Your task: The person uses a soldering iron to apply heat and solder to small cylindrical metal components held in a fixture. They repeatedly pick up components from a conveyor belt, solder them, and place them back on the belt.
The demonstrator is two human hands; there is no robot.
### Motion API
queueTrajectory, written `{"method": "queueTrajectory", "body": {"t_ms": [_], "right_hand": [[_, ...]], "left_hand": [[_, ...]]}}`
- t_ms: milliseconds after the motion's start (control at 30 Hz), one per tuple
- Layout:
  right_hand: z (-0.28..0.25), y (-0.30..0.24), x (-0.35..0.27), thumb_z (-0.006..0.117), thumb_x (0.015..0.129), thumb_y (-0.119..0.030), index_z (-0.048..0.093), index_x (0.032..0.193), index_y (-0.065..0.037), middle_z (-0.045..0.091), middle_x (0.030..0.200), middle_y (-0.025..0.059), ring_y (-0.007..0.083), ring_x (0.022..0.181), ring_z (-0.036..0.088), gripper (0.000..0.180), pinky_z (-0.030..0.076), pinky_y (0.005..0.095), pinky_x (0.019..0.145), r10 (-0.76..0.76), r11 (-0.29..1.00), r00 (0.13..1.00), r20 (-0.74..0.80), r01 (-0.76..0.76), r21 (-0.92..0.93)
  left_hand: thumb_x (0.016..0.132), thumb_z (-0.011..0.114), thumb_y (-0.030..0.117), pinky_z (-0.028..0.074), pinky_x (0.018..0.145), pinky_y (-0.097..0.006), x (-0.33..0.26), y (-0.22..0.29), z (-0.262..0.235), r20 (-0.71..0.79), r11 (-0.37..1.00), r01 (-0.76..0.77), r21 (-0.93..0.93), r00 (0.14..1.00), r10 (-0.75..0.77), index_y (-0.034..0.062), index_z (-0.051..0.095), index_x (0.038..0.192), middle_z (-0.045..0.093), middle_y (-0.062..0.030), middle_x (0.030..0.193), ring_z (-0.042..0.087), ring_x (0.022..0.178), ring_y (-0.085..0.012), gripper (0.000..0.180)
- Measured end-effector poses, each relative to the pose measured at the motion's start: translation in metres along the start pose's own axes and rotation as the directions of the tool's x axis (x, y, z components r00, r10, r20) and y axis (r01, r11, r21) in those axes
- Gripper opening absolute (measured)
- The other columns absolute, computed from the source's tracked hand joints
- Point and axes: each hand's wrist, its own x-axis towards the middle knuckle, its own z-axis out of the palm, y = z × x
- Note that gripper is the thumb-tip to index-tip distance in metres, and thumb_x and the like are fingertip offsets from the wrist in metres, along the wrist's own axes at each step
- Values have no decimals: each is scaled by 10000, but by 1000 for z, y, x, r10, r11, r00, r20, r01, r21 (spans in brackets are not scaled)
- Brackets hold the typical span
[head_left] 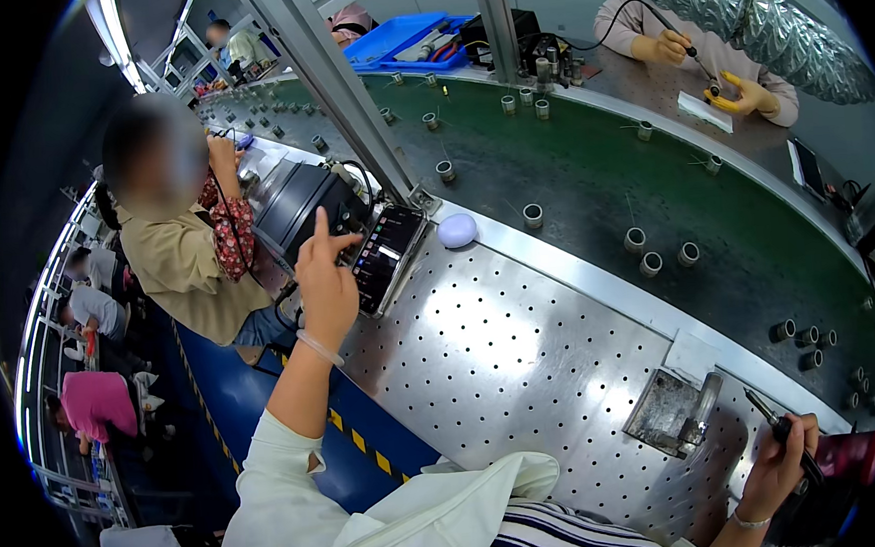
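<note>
My left hand (326,285) reaches out with its fingers apart, over the left edge of a smartphone (392,256) with a dark lit screen. One finger lies over the screen; whether it touches I cannot tell. The phone leans near a black box-shaped unit (303,206). At the lower right, my right hand (778,465) is closed around the handle of a soldering iron (763,406), its tip pointing up and left. Left of the iron sits a metal fixture (702,413) with an upright cylinder, beside a dark, stained flat plate (659,407).
A perforated metal worktop (502,340) lies before me, with a purple rounded object (457,231) at its far edge. Beyond runs a green conveyor (572,185) carrying several small metal cylinders (636,240). One co-worker sits left; another across holds a soldering iron (679,38). A metal post (336,89) rises nearby.
</note>
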Motion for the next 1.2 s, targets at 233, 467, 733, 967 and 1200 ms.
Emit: {"method": "queueTrajectory", "body": {"t_ms": [233, 467, 733, 967, 1200], "right_hand": [[-9, -3, 9, 537, 928, -146, 473, 840, -42, 484, 720, 17, 41, 547, 362, 151, 306, 157, 490, -22, 1000, 1000, 13, 22, 2], [-9, -2, 6, 540, 926, -153, 486, 841, -43, 485, 699, 11, 39, 534, 361, 149, 300, 157, 482, -32, 999, 999, -9, 31, -27], [-7, -3, 4, 529, 929, -151, 478, 845, -45, 469, 691, 4, 36, 539, 344, 145, 277, 160, 480, -30, 999, 999, -27, 29, -21], [-6, -5, 4, 519, 934, -157, 467, 838, -43, 442, 691, 0, 39, 545, 326, 158, 267, 166, 488, -21, 1000, 999, -26, 21, 7], [-2, -7, 3, 516, 935, -167, 463, 844, -46, 429, 690, 1, 44, 543, 323, 160, 279, 166, 494, -40, 999, 999, -25, 40, -27]], "left_hand": [[740, 424, -26, 250, 1055, -401, 29, 13, 48, 125, 995, -20, -95, 992, 32, -91, 139, 1430, 552, -77, 1306, 364, 1244, -304, 750], [741, 442, -28, 243, 1034, -439, 34, 27, 45, 189, 1000, 8, 21, 982, -12, -82, 153, 1427, 555, -79, 1300, 349, 1257, -315, 747], [726, 459, -47, 301, 961, -428, 34, 16, 42, 63, 992, -61, 111, 996, 55, -51, 319, 1393, 669, -38, 1053, 462, 1131, -274, 681], [692, 448, -54, 337, 849, -392, 22, 6, 8, -194, 1000, 2, 17, 981, 2, -49, 394, 1346, 606, 0, 749, 522, 891, -229, 656], [687, 404, -56, 331, 890, -381, -12, 9, -6, -202, 997, 78, -24, 976, -82, -48, 338, 1380, 641, -17, 786, 503, 892, -227, 697]]}}
